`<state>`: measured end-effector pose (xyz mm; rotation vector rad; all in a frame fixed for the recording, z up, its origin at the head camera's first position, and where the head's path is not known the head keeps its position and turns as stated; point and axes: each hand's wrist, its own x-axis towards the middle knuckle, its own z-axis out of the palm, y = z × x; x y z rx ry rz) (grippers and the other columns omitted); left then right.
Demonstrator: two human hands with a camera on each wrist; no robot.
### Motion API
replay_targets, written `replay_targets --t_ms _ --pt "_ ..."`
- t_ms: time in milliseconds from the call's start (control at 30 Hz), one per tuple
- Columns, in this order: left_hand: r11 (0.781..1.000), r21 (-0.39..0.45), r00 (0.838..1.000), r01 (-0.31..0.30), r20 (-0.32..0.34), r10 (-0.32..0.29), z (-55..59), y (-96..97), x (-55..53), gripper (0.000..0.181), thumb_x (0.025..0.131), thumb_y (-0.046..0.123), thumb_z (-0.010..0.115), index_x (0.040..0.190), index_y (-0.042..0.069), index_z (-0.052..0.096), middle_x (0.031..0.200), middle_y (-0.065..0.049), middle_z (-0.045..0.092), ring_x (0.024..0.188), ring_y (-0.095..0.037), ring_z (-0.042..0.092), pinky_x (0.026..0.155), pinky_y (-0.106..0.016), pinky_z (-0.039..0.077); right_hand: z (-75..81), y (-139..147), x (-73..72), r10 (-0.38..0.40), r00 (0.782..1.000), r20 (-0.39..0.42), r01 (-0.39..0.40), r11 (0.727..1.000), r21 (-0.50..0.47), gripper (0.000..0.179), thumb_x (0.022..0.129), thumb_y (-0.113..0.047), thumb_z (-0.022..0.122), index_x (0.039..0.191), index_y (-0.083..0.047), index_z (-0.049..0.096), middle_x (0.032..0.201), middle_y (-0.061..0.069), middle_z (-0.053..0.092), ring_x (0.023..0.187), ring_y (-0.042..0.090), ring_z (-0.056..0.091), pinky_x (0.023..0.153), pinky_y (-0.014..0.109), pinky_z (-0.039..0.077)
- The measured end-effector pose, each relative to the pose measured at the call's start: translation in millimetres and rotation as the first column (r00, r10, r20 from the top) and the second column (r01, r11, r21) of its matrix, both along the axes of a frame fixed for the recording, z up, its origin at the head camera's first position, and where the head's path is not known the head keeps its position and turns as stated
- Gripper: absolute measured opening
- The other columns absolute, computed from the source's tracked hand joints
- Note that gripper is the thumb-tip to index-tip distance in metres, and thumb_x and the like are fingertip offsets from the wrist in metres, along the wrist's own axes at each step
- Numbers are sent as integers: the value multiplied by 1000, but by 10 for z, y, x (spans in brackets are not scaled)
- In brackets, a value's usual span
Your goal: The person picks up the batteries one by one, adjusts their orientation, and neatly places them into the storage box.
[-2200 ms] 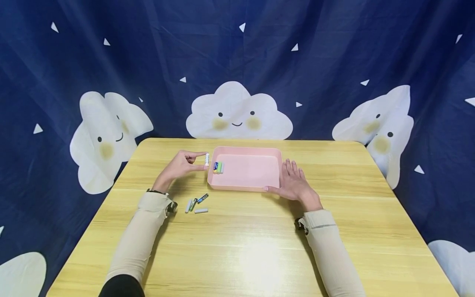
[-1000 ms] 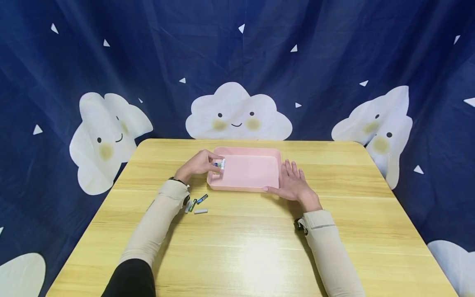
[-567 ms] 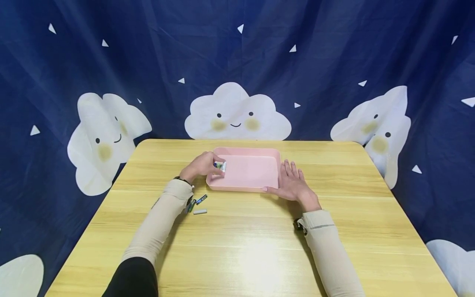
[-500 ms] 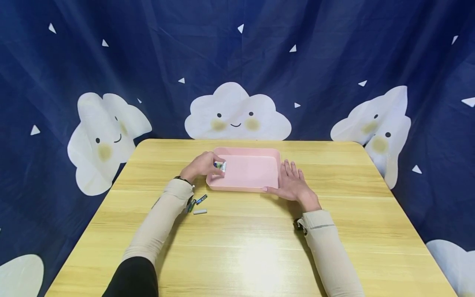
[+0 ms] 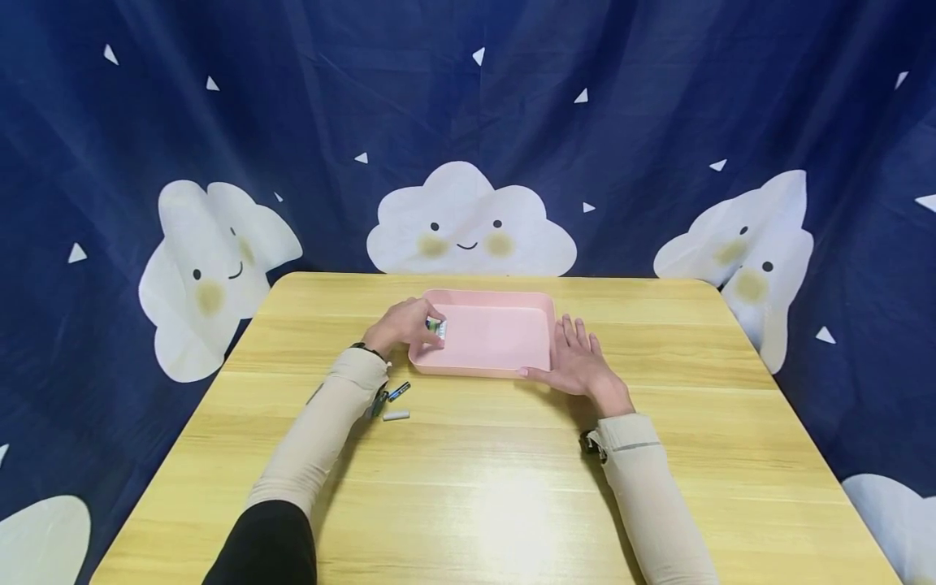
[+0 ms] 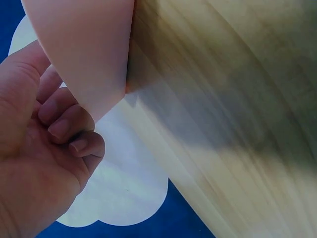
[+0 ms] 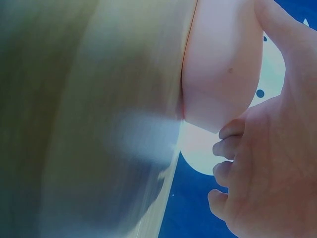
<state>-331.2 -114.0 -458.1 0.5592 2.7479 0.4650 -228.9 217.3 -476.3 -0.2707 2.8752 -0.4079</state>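
Note:
At the left end of a pink tray (image 5: 497,374), my left hand (image 5: 405,322) reaches over the rim. Its thumb and index finger pinch the two ends of a white battery (image 5: 442,331), with a green and a blue battery just behind it, partly hidden by the hand. The left wrist view shows the other fingers of my left hand (image 6: 54,124) curled outside the tray wall (image 6: 84,44), which hides the battery. My right hand (image 5: 578,361) lies with fingers stretched along the tray's right side, thumb at the front rim. In the right wrist view my right hand (image 7: 267,153) holds nothing.
On the wooden table (image 5: 468,471), in front of the tray's left corner, lie a dark blue battery (image 5: 399,392) and a whitish battery (image 5: 396,415). More batteries there are mostly covered by the left cuff. A blue curtain with clouds (image 5: 471,219) hangs behind the table.
My left hand has carried the white battery from beside the tray over its left rim and down to the batteries inside; lately it barely moves. My right hand stays at the right side.

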Motion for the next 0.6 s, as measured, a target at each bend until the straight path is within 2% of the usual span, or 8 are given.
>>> replay_targets --t_ms 133,333,433,600 --pt "1000 -21 1000 0 -12 0 7 26 12 57 82 36 88 133 18 72 140 -8 68 93 -21 57 71 -29 43 5 0 6 -3 1000 0 3 1000 -5 130 86 -86 49 163 8 2 172 26 -3 159 48 -4 127 66 3" --pt "999 -53 999 0 -41 -2 -11 52 2 57 82 36 88 134 18 72 142 -10 66 109 -24 62 88 -38 50 14 -4 9 -7 1000 3 7 1000 -8 130 86 -85 50 163 7 2 172 25 -4 159 48 -4 127 66 3" --pt "998 -64 999 6 -46 -9 -15 61 -1 58 82 36 89 134 17 72 140 -9 67 105 -23 62 87 -38 50 18 -6 9 -7 1000 2 7 1000 -7 130 86 -85 51 163 7 2 172 25 -4 160 47 -3 127 65 3" --pt "996 -87 998 19 -56 -24 -14 81 0 58 81 36 89 133 17 72 135 -7 70 88 -20 56 72 -32 43 22 -6 15 -7 1000 1 7 1000 -4 129 86 -85 50 163 7 2 172 25 -4 160 48 -3 127 65 3"
